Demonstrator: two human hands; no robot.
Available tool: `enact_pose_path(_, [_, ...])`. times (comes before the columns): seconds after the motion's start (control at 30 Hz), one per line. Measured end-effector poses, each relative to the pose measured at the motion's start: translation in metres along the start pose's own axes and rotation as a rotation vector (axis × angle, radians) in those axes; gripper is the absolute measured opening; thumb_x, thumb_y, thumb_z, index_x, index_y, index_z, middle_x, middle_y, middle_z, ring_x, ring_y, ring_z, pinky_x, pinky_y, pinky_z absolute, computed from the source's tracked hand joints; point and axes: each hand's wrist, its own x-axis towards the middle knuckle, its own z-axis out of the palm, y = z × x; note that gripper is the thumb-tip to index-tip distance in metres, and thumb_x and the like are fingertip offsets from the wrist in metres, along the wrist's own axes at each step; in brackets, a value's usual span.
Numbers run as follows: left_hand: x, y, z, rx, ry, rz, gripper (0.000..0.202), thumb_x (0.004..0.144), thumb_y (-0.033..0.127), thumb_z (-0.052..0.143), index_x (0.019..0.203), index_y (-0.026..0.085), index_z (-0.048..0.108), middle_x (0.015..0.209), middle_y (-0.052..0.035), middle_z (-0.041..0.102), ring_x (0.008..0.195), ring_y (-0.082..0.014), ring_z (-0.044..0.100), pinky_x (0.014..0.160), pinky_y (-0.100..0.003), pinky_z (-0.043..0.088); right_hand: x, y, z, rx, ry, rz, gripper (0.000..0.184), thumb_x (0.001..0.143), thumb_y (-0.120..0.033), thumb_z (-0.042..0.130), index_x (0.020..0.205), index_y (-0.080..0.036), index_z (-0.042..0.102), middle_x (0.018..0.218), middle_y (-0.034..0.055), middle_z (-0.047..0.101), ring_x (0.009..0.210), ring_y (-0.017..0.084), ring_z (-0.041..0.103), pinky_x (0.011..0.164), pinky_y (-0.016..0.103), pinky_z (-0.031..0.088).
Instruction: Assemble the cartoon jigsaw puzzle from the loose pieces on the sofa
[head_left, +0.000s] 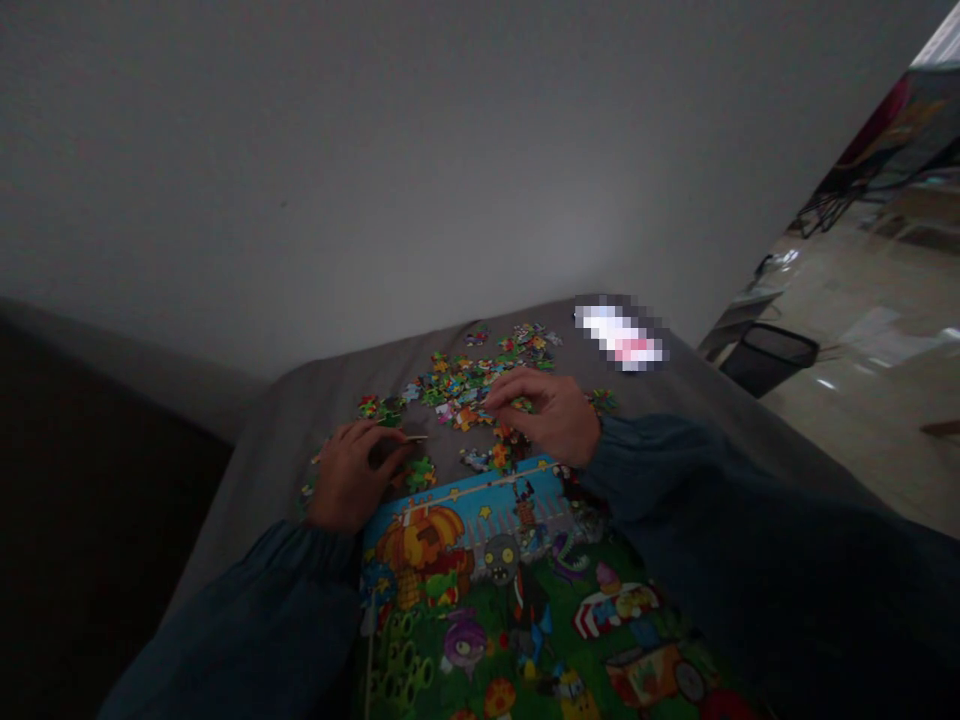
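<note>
My left hand (351, 474) pinches a puzzle piece (417, 437), seen edge-on, above the grey cloth just past the puzzle board's upper left corner. My right hand (553, 412) hovers at the heap of loose puzzle pieces (457, 385), thumb and forefinger brought together; whatever lies between the fingertips is too small to make out. Below both hands the colourful puzzle board (480, 590) shows a cartoon scene with a grey zombie, a pumpkin and a purple plant. A few pieces (420, 474) lie between my left hand and the board's top edge.
Grey cloth (300, 400) covers the surface under the puzzle, with a plain wall (375, 180) behind it. A bright, blurred-out phone-like object (621, 335) lies at the back right. Beyond the right edge, a dark bin-like container (772, 355) stands on a shiny floor (862, 370).
</note>
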Motion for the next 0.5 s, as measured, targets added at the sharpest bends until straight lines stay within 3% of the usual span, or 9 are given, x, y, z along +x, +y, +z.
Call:
enact_pose_path(0.07, [-0.003, 0.004, -0.008, -0.054, 0.043, -0.016, 0.039, 0.087, 0.058, 0.055, 0.084, 0.022, 0.072, 0.093, -0.0071, 0.073, 0.086, -0.0247, 0.068, 0.08, -0.038, 0.054, 0.0, -0.013, -0.01, 0.046, 0.078, 0.096, 0.011, 0.084, -0.02, 0.072, 0.095, -0.019, 0.071, 0.088, 0.0019, 0.07, 0.082, 0.014, 0.067, 0.08, 0.032, 0.056])
enact_pose_path(0.13, [-0.012, 0.017, -0.015, -0.124, 0.077, -0.035, 0.04, 0.088, 0.059, 0.054, 0.087, 0.022, 0.069, 0.087, -0.0045, 0.073, 0.073, -0.0199, 0.068, 0.069, -0.031, 0.055, -0.009, -0.031, -0.012, 0.073, 0.066, 0.139, 0.023, 0.085, -0.019, 0.071, 0.108, -0.02, 0.068, 0.088, 0.0012, 0.069, 0.081, 0.014, 0.066, 0.077, 0.03, 0.057])
enact_pose_path(0.27, [-0.044, 0.062, -0.022, -0.441, 0.058, -0.014, 0.024, 0.084, 0.048, 0.066, 0.084, 0.024, 0.065, 0.074, 0.0011, 0.073, 0.067, -0.0164, 0.071, 0.062, -0.023, 0.057, -0.039, -0.067, 0.001, -0.018, -0.196, -0.03, 0.016, 0.09, -0.018, 0.068, 0.106, -0.02, 0.069, 0.084, 0.0005, 0.067, 0.076, 0.012, 0.064, 0.074, 0.027, 0.054])
enact_pose_path(0.37, [-0.067, 0.091, -0.019, -0.582, -0.044, 0.045, 0.015, 0.086, 0.033, 0.066, 0.1, 0.027, 0.066, 0.077, 0.0039, 0.075, 0.065, -0.0134, 0.073, 0.058, -0.017, 0.058, -0.059, -0.079, 0.012, -0.119, -0.271, 0.01, 0.024, 0.093, -0.019, 0.065, 0.117, -0.015, 0.067, 0.084, 0.0027, 0.067, 0.077, 0.013, 0.063, 0.074, 0.026, 0.053])
enact_pose_path(0.43, [-0.074, 0.1, -0.017, -0.56, -0.054, 0.077, 0.028, 0.088, 0.028, 0.064, 0.116, 0.031, 0.064, 0.077, 0.0065, 0.075, 0.064, -0.0116, 0.073, 0.058, -0.014, 0.058, -0.065, -0.081, 0.013, -0.183, -0.289, 0.088, 0.033, 0.094, -0.022, 0.064, 0.126, -0.012, 0.063, 0.086, 0.0037, 0.067, 0.078, 0.014, 0.063, 0.074, 0.026, 0.053])
enact_pose_path(0.5, [-0.075, 0.101, -0.016, -0.509, -0.045, 0.118, 0.03, 0.091, 0.031, 0.063, 0.12, 0.034, 0.064, 0.077, 0.0079, 0.077, 0.062, -0.0107, 0.074, 0.057, -0.012, 0.057, -0.068, -0.08, 0.011, -0.228, -0.296, 0.141, 0.033, 0.095, -0.023, 0.063, 0.127, -0.013, 0.063, 0.087, 0.0038, 0.067, 0.08, 0.014, 0.063, 0.075, 0.027, 0.052])
